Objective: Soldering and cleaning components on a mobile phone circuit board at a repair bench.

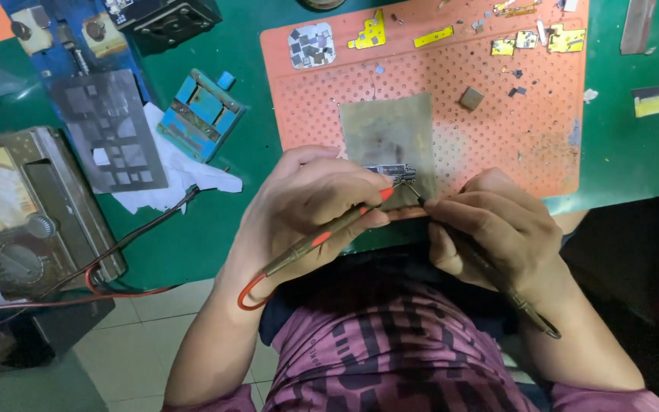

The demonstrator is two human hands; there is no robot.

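The left hand (pixel 310 202) is closed around a red multimeter probe (pixel 329 233), gripped like a pen, with its tip angled up and to the right. The right hand (pixel 497 229) is closed around a black probe (pixel 516 297), whose rear end sticks out past the wrist and whose tip points up and to the left. Both tips meet at a small metal component (pixel 392 171) lying on a grey translucent sheet (pixel 390 133), just ahead of the knuckles; whether the tips actually touch it cannot be told.

The sheet rests on an orange perforated work mat (pixel 497 130) on the green bench (pixel 619 152). Yellow flex parts (pixel 371 32) and small chips lie scattered along the mat's far edge. A red lead (pixel 249 294) loops from the left probe toward an analogue multimeter (pixel 24 206) at the person's left. Beyond it lie a metal stencil (pixel 108 130), a white tissue (pixel 184 175) and a blue board holder (pixel 201 114).
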